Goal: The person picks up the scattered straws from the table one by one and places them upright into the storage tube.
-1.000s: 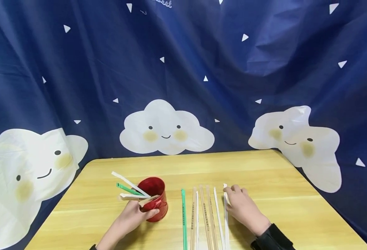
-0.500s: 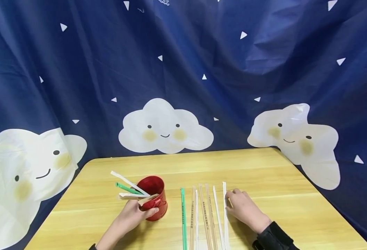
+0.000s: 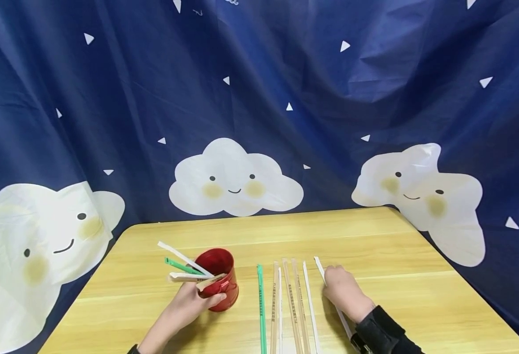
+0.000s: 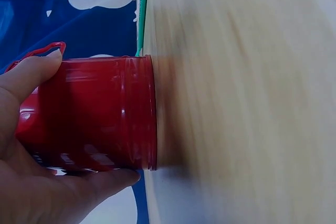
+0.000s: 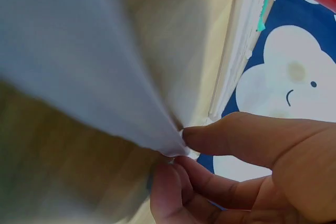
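My left hand (image 3: 187, 306) grips a small red metal bucket (image 4: 94, 114) that stands upright on the table, thumb on one side and fingers on the other. Several paper-wrapped straws, white, green and tan, lean out of its mouth to the left. Farther right, my right hand (image 3: 347, 292) pinches a white wrapped straw (image 5: 110, 77) between thumb and fingertips. That straw slants, its far end (image 3: 319, 264) sticking out past the fingers and its near end passing under the wrist.
Between the hands lies a row of wrapped straws: a green one (image 3: 261, 305) at the left, several tan ones (image 3: 292, 305), and white ones such as the rightmost (image 3: 311, 309). A dark blue cloth (image 3: 259, 73) with clouds hangs behind the wooden table (image 3: 162, 241).
My right hand has taken hold of the rightmost white straw and turned it from nearly straight to slanted, shifting slightly right. My left hand and the bucket stay in place.
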The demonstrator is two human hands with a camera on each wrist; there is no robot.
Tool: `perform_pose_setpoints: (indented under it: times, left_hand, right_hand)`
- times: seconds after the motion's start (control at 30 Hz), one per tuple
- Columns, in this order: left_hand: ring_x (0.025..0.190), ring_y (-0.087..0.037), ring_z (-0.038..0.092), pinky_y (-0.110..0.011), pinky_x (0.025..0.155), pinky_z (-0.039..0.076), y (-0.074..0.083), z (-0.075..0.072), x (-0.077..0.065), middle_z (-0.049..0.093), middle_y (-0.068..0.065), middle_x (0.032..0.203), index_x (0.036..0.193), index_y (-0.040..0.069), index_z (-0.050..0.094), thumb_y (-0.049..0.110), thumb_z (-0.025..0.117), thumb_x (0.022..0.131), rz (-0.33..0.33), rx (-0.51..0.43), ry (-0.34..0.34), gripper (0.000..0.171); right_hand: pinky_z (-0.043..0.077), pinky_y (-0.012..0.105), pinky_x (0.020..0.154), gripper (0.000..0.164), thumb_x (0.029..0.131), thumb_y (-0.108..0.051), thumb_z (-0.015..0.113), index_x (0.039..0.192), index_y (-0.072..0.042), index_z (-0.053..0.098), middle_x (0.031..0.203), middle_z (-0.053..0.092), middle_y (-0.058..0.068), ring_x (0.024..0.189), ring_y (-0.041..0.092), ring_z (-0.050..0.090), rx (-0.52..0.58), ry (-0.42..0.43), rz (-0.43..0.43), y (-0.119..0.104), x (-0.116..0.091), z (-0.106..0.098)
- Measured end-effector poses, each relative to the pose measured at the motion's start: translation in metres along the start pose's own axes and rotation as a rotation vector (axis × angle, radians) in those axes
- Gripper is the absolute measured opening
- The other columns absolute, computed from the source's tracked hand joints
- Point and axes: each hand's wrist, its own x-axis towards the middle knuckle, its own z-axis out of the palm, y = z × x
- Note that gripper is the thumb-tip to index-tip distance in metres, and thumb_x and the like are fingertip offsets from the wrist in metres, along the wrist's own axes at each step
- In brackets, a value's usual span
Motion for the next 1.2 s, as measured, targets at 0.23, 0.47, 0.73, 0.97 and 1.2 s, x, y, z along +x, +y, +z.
perform_pose_setpoints:
  times: [0.23,0.47,0.73,0.97,1.2]
  left_hand:
    - [0.116,-0.006,0.059,-0.021,0.099,0.047,0.000,-0.001,0.000,0.063,-0.018,0.131,0.134,-0.003,0.058,0.013,0.084,0.084,0.027,-0.005,-0.013,0.058]
    - [0.119,-0.011,0.057,-0.021,0.102,0.044,0.001,-0.001,-0.001,0.062,-0.014,0.132,0.134,0.001,0.059,0.015,0.086,0.082,-0.034,0.004,-0.003,0.060]
    - [0.116,-0.008,0.059,-0.019,0.099,0.045,0.000,0.001,-0.003,0.064,-0.016,0.130,0.133,-0.001,0.059,0.013,0.085,0.083,-0.039,0.007,-0.004,0.058]
    - [0.119,-0.013,0.058,-0.021,0.102,0.044,0.002,0.000,0.000,0.062,-0.015,0.132,0.134,0.001,0.059,0.013,0.086,0.082,-0.037,-0.009,-0.001,0.060]
    - [0.115,-0.007,0.059,-0.018,0.099,0.045,0.002,0.001,0.000,0.063,-0.016,0.131,0.134,0.000,0.060,0.011,0.084,0.083,-0.036,-0.007,-0.003,0.057]
  right_hand:
    - [0.041,0.031,0.047,0.019,0.070,0.012,0.061,0.066,-0.005,0.051,0.061,0.048,0.005,0.054,0.019,0.045,-0.015,0.043,-0.018,0.004,-0.002,-0.003]
    - [0.038,0.030,0.049,0.028,0.064,0.009,0.067,0.063,-0.009,0.045,0.061,0.044,0.002,0.056,0.019,0.043,0.060,0.021,0.014,0.005,-0.003,-0.005]
    - [0.042,0.030,0.049,0.025,0.070,0.002,0.077,0.073,-0.005,0.052,0.064,0.048,0.002,0.056,0.016,0.044,0.076,0.088,-0.003,0.003,-0.004,-0.019]
    - [0.049,0.035,0.054,0.017,0.070,0.004,0.070,0.082,-0.001,0.059,0.070,0.055,0.002,0.060,0.016,0.051,0.102,0.277,-0.080,-0.004,0.001,-0.032]
    - [0.048,0.028,0.052,0.019,0.072,0.005,0.069,0.087,-0.002,0.060,0.074,0.055,0.001,0.061,0.010,0.049,0.084,0.426,-0.179,-0.016,0.003,-0.027]
